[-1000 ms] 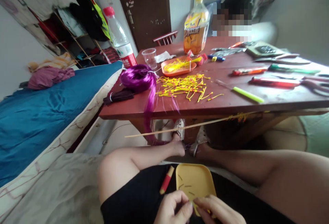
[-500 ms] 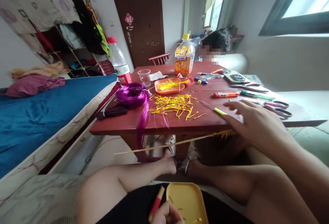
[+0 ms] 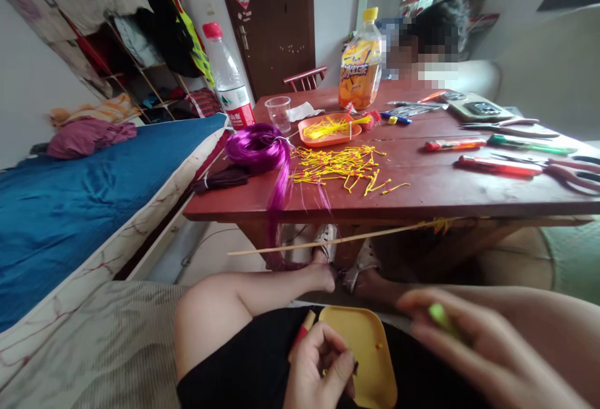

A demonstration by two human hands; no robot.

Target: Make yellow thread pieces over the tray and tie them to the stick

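My right hand [image 3: 469,346], blurred by motion, is closed round a yellow-green-handled needle tool [image 3: 440,318] above my right thigh; its thin metal end cannot be made out. My left hand [image 3: 323,362] pinches something small and dark at the fingertips, mostly hidden, over the left side of a yellow tray [image 3: 387,371] on my lap. A tiny yellow and red bit [image 3: 379,346] lies in that tray. Behind my left hand a red and tan stick-like piece [image 3: 304,333] is partly covered.
On the red table [image 3: 225,204] lie yellow red-tipped stems [image 3: 337,165], purple strands [image 3: 255,146], an orange dish [image 3: 312,140], red cutters [image 3: 497,166] and pliers [image 3: 572,174]. Two bottles stand behind. A thin stick [image 3: 300,246] juts below the table edge. Another person [image 3: 435,27] sits opposite.
My right hand has taken the needle tool off the table and brought it back toward my lap. My left hand has risen further into view. The view has tilted down and left.
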